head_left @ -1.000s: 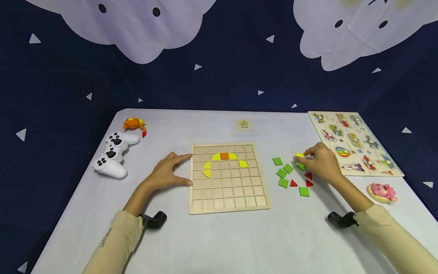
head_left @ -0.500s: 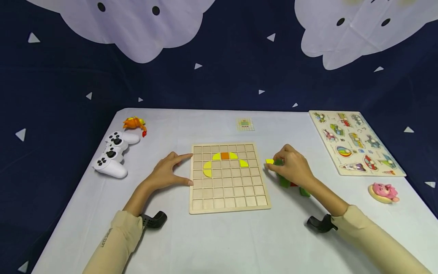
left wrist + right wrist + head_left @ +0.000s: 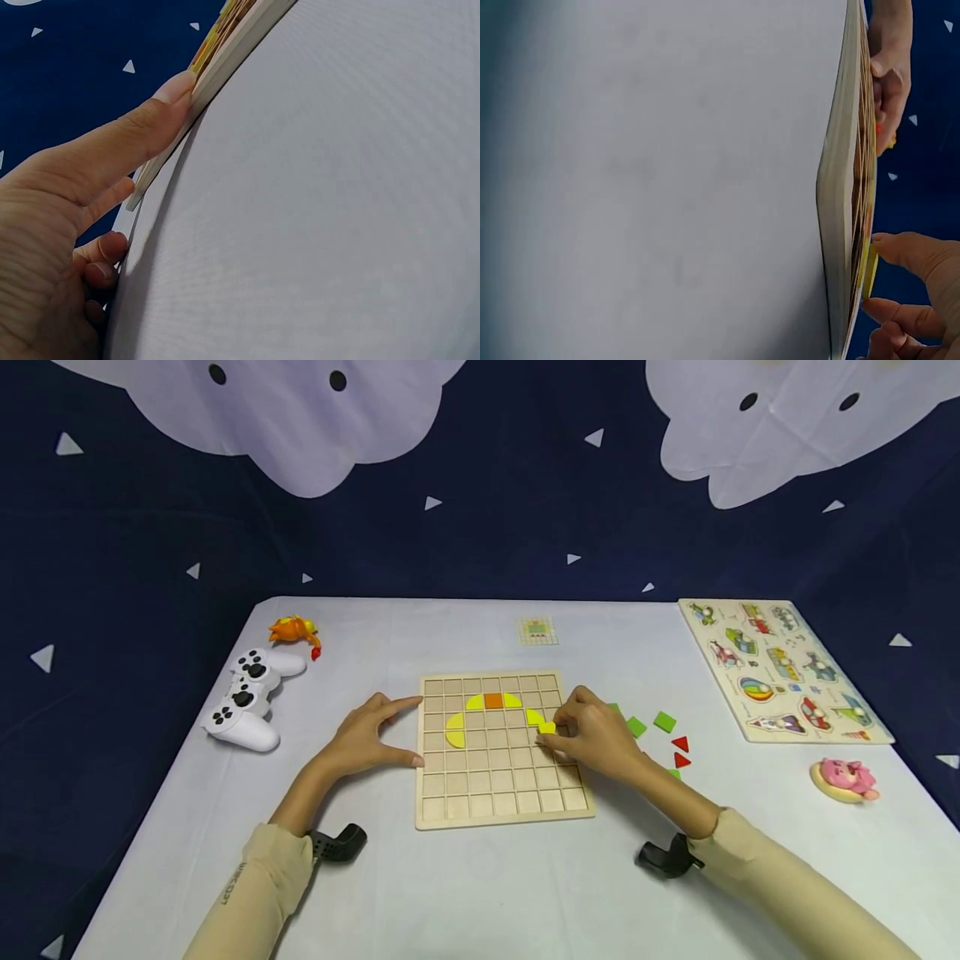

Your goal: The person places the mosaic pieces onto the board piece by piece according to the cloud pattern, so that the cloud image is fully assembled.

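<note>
A wooden grid board (image 3: 487,797) lies flat on the white table. In its upper rows sit an orange square tile (image 3: 492,701) and several yellow round-edged tiles (image 3: 455,731). My left hand (image 3: 363,739) has its thumb and index finger spread along the board's left edge, touching it; the left wrist view shows the thumb (image 3: 176,88) against that edge. Over the board's right side, my right hand (image 3: 600,735) pinches a yellow tile (image 3: 547,727) between thumb and fingers, close to a yellow tile in the grid. The right wrist view shows this held tile (image 3: 871,270) edge-on.
Several green square tiles (image 3: 664,722) and red triangle tiles (image 3: 680,744) lie right of the board, partly behind my right hand. A small pattern card (image 3: 537,631) is at the back. Around the sides are a game controller (image 3: 251,697), orange toy (image 3: 294,629), picture puzzle (image 3: 780,672) and pink toy (image 3: 843,779).
My right hand has moved left from the loose tiles to the board's right side, bringing the yellow tile with it. The left hand stays at the board's left edge.
</note>
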Demonstrator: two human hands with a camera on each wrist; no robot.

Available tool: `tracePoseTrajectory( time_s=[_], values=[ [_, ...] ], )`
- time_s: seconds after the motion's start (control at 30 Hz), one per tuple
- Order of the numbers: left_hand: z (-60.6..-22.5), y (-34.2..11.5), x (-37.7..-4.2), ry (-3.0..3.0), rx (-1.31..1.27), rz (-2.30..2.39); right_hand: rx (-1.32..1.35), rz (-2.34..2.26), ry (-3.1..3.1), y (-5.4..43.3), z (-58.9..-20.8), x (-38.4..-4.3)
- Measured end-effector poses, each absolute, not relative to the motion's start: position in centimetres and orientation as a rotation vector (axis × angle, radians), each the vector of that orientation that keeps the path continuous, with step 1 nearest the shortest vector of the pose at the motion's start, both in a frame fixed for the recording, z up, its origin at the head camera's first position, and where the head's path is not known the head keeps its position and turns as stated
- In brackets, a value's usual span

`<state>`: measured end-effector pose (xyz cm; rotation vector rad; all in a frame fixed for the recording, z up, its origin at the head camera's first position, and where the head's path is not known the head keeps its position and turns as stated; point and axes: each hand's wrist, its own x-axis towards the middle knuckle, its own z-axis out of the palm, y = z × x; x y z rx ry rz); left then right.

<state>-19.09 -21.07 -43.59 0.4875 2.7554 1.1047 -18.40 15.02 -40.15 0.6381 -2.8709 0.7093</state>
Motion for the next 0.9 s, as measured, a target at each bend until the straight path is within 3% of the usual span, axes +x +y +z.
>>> tracePoseTrajectory(
  time_s=[0.4,0.9],
  values=[
    [-43.6,-21.2,-19.1,2.745,0.486,1.110,0.655,0.771,-2.905,14.1,-40.6,-18.3],
    [-43.5,-21.1,-19.1,2.752,0.480,1.097,0.757,0.519,-2.845,13.5,-40.6,-18.2]
  ],
)
